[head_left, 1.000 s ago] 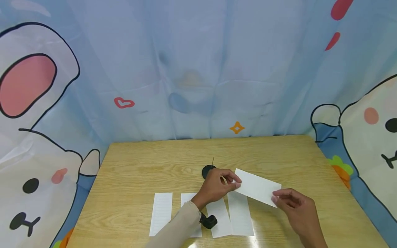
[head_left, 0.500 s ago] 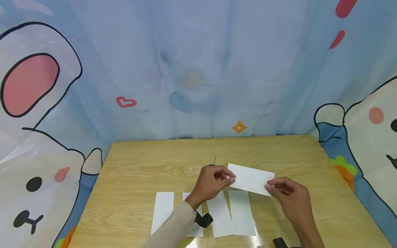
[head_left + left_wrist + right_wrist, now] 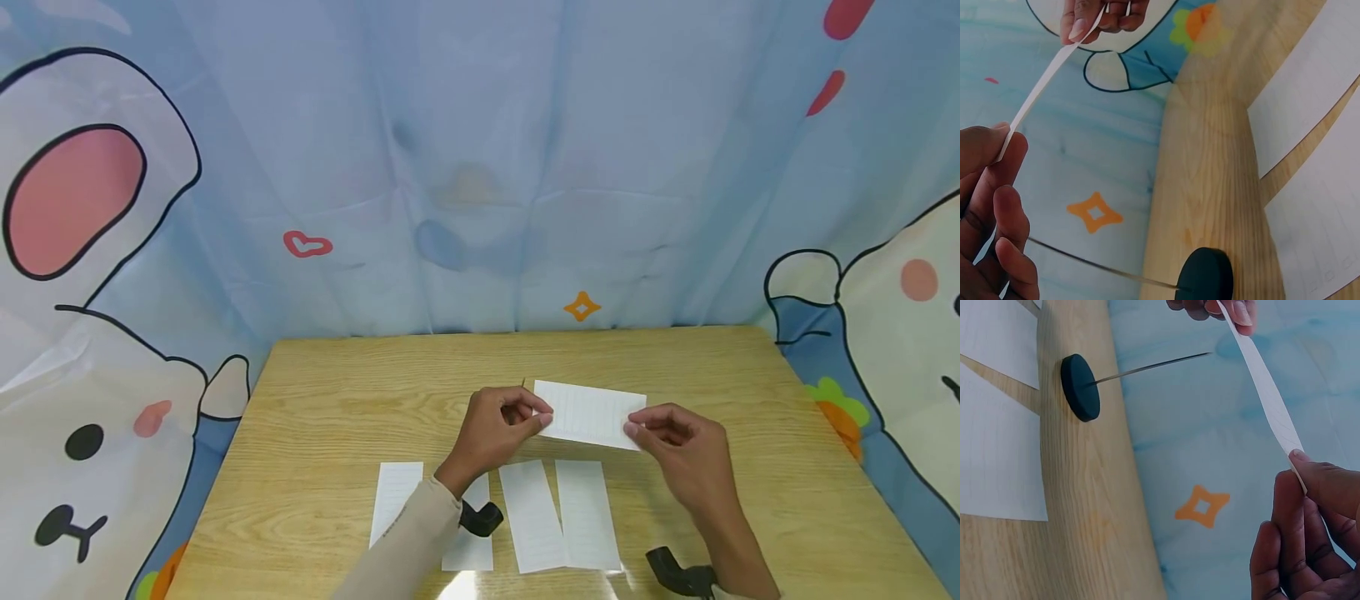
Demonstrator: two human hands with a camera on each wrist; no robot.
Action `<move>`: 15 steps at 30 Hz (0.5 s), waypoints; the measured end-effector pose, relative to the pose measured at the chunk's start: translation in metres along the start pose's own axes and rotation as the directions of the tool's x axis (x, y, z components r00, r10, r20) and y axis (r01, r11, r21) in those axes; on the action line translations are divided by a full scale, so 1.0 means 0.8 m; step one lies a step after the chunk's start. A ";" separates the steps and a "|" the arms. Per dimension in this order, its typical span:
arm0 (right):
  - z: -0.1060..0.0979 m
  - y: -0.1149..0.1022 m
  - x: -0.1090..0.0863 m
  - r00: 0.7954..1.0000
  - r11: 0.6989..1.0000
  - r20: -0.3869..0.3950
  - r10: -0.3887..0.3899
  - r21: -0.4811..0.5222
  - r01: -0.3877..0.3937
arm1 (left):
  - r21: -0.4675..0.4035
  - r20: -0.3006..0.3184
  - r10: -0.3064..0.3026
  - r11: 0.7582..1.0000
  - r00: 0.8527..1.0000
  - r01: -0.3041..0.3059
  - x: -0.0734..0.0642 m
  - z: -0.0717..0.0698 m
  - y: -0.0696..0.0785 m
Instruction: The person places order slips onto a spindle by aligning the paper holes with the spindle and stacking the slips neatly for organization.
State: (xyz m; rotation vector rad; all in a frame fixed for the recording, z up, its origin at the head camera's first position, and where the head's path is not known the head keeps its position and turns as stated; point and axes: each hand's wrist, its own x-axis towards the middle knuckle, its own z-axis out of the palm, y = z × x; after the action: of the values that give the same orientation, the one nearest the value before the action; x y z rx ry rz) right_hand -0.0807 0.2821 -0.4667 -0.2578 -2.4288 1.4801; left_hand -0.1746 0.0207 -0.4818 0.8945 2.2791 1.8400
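Both hands hold a white slip of paper [image 3: 588,414] with faint lines, raised above the table. My left hand [image 3: 495,429] pinches its left end between thumb and fingers, and my right hand [image 3: 682,446] pinches the right end. Seen from the right wrist, the slip [image 3: 1266,394] is nearly edge-on and slightly bowed. A bill spike [image 3: 1080,387] with a black round base and a thin upright rod stands on the table beyond the slip. In the head view the left hand hides most of it. The left wrist view shows its base [image 3: 1205,275] below the left hand.
Several white paper slips lie in a row nearer the front of the wooden table [image 3: 315,417]: a leftmost slip [image 3: 395,496], one partly under the left forearm, and two slightly overlapping slips [image 3: 587,514] at the right. A patterned curtain [image 3: 480,167] hangs behind the table.
Both hands have moved left and a little farther from the body with the slip, which now hangs more level. The spike's base has become hidden behind the left hand in the head view.
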 end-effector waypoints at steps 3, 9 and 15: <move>0.003 -0.003 0.007 1.000 1.000 0.000 -0.018 -0.008 0.018 | -0.004 -0.011 -0.004 1.000 1.000 0.004 0.003 -0.006 0.000; 0.010 -0.010 0.019 0.999 0.999 0.005 -0.036 0.009 0.036 | -0.006 -0.028 -0.019 1.000 0.999 0.019 0.006 -0.015 -0.002; 0.016 -0.012 0.028 0.999 0.999 0.015 -0.045 0.019 0.045 | -0.004 -0.053 -0.027 1.000 0.998 0.026 0.008 -0.021 -0.004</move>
State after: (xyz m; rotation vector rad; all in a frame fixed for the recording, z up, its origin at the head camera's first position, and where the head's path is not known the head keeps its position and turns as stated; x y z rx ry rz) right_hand -0.1060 0.2734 -0.4607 -0.1874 -2.4159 1.4899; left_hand -0.1882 0.0089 -0.4780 0.8205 2.3056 1.8786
